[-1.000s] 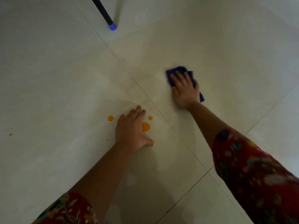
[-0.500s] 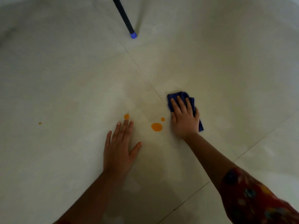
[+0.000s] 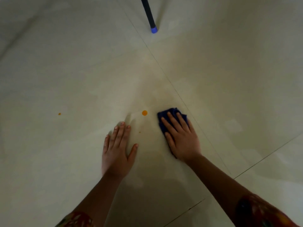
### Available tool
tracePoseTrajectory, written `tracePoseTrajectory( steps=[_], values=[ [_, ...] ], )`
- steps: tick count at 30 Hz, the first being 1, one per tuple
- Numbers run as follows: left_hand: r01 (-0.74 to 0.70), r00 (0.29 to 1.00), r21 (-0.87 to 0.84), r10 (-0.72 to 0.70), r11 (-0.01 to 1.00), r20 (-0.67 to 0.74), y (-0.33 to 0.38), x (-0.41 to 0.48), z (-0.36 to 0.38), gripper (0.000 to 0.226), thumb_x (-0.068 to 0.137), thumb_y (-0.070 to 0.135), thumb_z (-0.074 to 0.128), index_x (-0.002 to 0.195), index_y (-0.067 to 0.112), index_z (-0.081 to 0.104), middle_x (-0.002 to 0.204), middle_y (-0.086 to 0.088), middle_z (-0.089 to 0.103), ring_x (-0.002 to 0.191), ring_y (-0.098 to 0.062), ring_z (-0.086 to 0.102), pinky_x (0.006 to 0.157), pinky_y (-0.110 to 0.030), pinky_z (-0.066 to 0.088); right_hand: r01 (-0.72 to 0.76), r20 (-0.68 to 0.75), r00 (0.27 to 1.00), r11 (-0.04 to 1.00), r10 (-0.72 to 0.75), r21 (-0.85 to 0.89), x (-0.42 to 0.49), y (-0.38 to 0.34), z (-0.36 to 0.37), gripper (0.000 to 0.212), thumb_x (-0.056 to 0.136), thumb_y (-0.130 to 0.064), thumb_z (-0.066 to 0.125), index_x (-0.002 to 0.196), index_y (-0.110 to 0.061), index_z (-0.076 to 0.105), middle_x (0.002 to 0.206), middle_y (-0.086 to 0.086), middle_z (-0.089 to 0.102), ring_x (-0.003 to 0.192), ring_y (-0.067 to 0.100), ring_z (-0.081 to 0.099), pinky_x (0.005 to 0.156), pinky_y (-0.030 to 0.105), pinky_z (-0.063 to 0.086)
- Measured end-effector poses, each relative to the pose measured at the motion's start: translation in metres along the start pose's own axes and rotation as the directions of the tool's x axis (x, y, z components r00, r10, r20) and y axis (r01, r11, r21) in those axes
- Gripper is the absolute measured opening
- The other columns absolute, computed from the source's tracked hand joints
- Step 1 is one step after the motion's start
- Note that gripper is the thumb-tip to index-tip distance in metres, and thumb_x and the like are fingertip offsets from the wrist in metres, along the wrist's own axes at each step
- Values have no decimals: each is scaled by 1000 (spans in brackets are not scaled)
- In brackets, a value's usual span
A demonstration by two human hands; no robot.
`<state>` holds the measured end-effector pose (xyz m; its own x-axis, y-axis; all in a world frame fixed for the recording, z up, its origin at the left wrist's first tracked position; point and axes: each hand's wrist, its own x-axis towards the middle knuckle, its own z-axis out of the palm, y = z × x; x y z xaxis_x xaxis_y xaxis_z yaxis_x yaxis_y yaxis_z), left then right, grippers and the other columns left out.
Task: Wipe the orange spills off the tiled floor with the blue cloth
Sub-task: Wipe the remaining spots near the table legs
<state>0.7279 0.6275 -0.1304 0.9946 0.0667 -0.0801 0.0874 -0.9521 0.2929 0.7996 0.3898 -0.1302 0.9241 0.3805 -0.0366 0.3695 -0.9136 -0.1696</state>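
My right hand (image 3: 181, 138) lies flat on the folded blue cloth (image 3: 165, 115) and presses it to the pale tiled floor (image 3: 65, 79). Just left of the cloth sits a round orange spill (image 3: 144, 113). A tiny orange speck (image 3: 139, 132) lies between my two hands, and another small orange drop (image 3: 59, 114) is far off to the left. My left hand (image 3: 117, 149) rests palm down on the floor with fingers spread and holds nothing. Most of the cloth is hidden under my right palm.
A dark pole with a blue tip (image 3: 153, 29) touches the floor at the top middle. Grout lines (image 3: 172, 86) run diagonally across the tiles. Red patterned sleeves (image 3: 262, 212) show at the bottom edge.
My right hand has slid the cloth toward me and leftward over the two orange spots near it; they no longer show. My left hand has pulled back from the spills.
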Motion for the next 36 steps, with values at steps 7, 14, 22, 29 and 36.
tracePoseTrajectory(
  steps=[7, 14, 22, 29, 36],
  values=[
    [19, 1000, -22, -19, 1000, -8, -2, 0, 2, 67, 94, 50, 30, 154, 26, 10, 162, 6, 7, 149, -11, 4, 120, -39, 9, -420, -64, 905, 907, 420, 24, 33, 34, -3, 54, 99, -47, 18, 152, -34, 21, 161, -3, 17, 149, 19, 5, 121, 40, 7],
    [27, 1000, -38, -28, 999, -15, -4, -2, 2, 66, 95, 50, 29, 154, 26, 10, 161, 7, 6, 148, -10, 3, 120, -39, 9, 235, 35, 971, 972, -236, 25, 11, -23, 4, 49, 102, -39, 27, 149, -29, 33, 157, -4, 29, 148, 19, 15, 120, 40, 14],
    [21, 999, -36, -22, 999, -24, -4, 1, 5, 65, 96, 48, 29, 154, 27, 9, 162, 8, 6, 148, -10, 3, 120, -39, 9, -207, -113, 969, 970, 221, 124, 76, 0, 0, 48, 99, -36, 34, 145, -26, 42, 154, -1, 37, 146, 22, 24, 118, 41, 22],
    [62, 980, -112, -82, 992, -180, -7, -7, -1, 53, 97, 35, 32, 149, 24, 30, 160, 7, 16, 148, -12, 10, 118, -42, 15, 475, 1, 879, 874, -477, 100, 16, -50, 10, 47, 98, -33, 39, 144, -28, 44, 153, -6, 38, 146, 19, 23, 119, 39, 18],
    [288, 925, -143, -314, 947, -216, -54, -18, -25, 59, 95, 44, 23, 152, 27, 21, 161, 10, 8, 147, -7, 2, 120, -37, 5, -24, -65, 998, 998, 27, 51, 84, -28, 6, 53, 98, -43, 23, 148, -31, 34, 156, -4, 33, 147, 21, 20, 118, 44, 21]
  ],
)
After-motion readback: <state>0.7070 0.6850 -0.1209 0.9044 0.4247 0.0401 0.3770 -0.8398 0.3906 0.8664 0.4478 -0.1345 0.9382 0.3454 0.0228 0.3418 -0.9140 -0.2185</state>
